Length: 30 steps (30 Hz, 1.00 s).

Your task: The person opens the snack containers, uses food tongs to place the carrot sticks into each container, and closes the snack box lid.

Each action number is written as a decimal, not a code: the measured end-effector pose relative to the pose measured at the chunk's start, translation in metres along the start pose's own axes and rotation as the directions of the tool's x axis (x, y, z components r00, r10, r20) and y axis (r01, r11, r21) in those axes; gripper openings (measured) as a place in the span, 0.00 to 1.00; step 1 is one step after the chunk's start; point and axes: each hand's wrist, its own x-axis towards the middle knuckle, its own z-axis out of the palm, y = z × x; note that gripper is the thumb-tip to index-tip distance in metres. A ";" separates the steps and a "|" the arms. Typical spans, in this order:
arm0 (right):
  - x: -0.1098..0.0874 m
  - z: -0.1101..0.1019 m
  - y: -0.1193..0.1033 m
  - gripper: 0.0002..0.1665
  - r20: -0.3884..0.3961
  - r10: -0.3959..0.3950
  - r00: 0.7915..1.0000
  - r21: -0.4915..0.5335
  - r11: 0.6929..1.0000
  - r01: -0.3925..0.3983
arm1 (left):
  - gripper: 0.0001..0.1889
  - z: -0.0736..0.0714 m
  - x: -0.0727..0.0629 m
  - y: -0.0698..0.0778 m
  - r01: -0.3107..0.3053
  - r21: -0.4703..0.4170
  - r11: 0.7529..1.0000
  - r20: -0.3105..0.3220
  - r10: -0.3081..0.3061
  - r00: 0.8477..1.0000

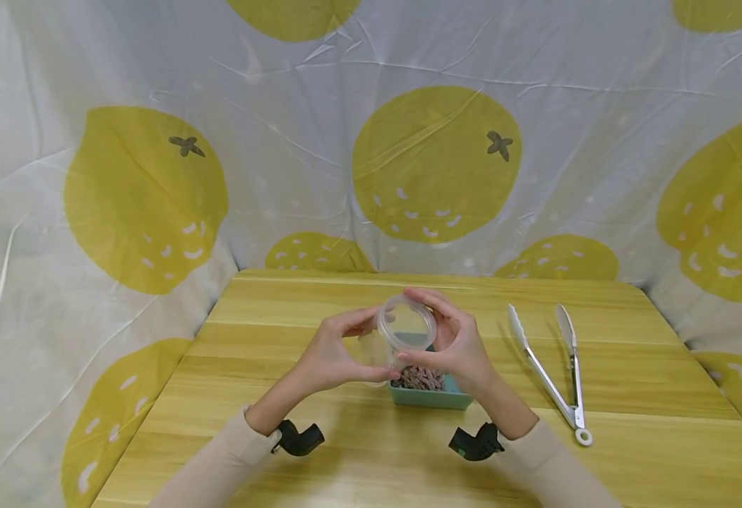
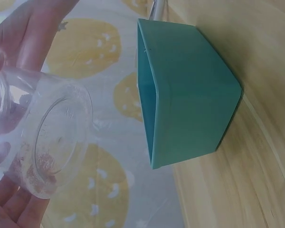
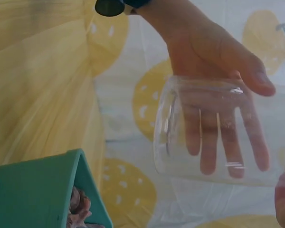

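Observation:
A clear plastic container [image 1: 407,323] is held up in front of me, tilted so that its round rim faces me. My left hand [image 1: 335,353] spans its body, thumb on one side, fingers stretched along the other. On the right, my right hand [image 1: 456,346] holds it at the rim end between thumb and fingers. The left wrist view shows the round base of the container [image 2: 57,137]. Below and behind it stands a teal box [image 1: 431,400], partly hidden by container and hands. Pinkish-brown stringy pieces [image 1: 423,379] lie inside this box.
Metal tongs [image 1: 577,395] with pale tips lie spread on the wooden table [image 1: 282,310], right of the box. A white curtain [image 1: 294,155] with yellow fruit prints hangs behind the table and at both sides. Black cameras [image 1: 299,439] sit at my wrists.

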 end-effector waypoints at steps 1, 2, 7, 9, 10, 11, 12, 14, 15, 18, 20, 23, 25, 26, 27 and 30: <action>0.001 -0.002 0.000 0.50 0.021 0.005 1.000 0.007 1.000 -0.005 | 0.40 0.000 0.000 0.000 0.005 -0.005 1.000 0.005 -0.005 1.000; 0.002 -0.005 0.000 0.50 0.044 0.008 0.999 0.011 1.000 -0.008 | 0.41 0.000 0.000 -0.001 0.008 -0.008 1.000 0.010 -0.008 1.000; 0.007 -0.015 0.001 0.51 0.151 -0.006 0.989 0.002 1.000 0.006 | 0.42 0.003 -0.001 -0.014 0.021 -0.027 0.999 0.032 -0.020 0.999; 0.008 -0.017 0.001 0.51 0.182 -0.017 0.983 -0.004 1.000 0.018 | 0.42 0.005 -0.001 -0.023 0.019 -0.024 1.000 0.034 -0.018 0.999; 0.009 -0.018 0.001 0.51 0.193 -0.020 0.981 -0.003 1.000 0.021 | 0.43 0.006 -0.001 -0.028 0.017 -0.018 1.000 0.034 -0.016 0.999; 0.009 -0.018 0.001 0.52 0.201 -0.024 0.979 0.000 1.000 0.025 | 0.44 0.006 -0.001 -0.033 0.014 -0.016 1.000 0.033 -0.014 0.999; 0.009 -0.018 0.001 0.52 0.209 -0.030 0.978 0.006 1.000 0.029 | 0.44 0.006 -0.001 -0.035 0.010 -0.012 1.000 0.031 -0.009 0.999; 0.009 -0.017 0.001 0.54 0.217 -0.041 0.975 0.012 0.999 0.040 | 0.43 0.006 -0.001 -0.038 -0.001 -0.007 1.000 0.028 0.001 1.000; 0.009 -0.016 0.000 0.55 0.213 -0.046 0.976 0.015 0.999 0.044 | 0.43 0.006 0.000 -0.038 -0.005 -0.007 1.000 0.027 0.005 1.000; 0.008 -0.012 -0.001 0.59 0.162 -0.067 0.985 -0.012 0.997 0.070 | 0.41 0.005 0.000 -0.038 -0.009 -0.010 1.000 0.023 0.009 1.000; 0.006 -0.009 -0.001 0.60 0.099 -0.076 0.992 -0.043 0.996 0.080 | 0.41 0.005 0.000 -0.037 -0.004 -0.008 1.000 0.017 0.004 1.000; 0.004 -0.002 -0.002 0.56 0.010 -0.086 0.996 -0.072 0.994 0.087 | 0.42 0.004 0.000 -0.036 0.009 -0.004 1.000 0.005 -0.009 1.000; 0.002 0.001 -0.002 0.53 -0.030 -0.090 0.995 -0.084 0.993 0.087 | 0.42 0.005 0.001 -0.035 0.014 -0.004 1.000 0.000 -0.014 1.000; 0.001 0.003 -0.002 0.52 -0.046 -0.093 0.995 -0.088 0.992 0.089 | 0.42 0.005 0.001 -0.035 0.014 -0.006 1.000 -0.001 -0.014 1.000; 0.001 0.004 -0.002 0.51 -0.056 -0.095 0.994 -0.096 0.991 0.089 | 0.41 0.005 0.001 -0.035 0.014 -0.007 1.000 0.000 -0.014 1.000; 0.000 0.005 -0.002 0.48 -0.072 -0.100 0.992 -0.120 0.989 0.091 | 0.42 0.007 0.001 -0.036 0.020 -0.009 1.000 0.003 -0.020 1.000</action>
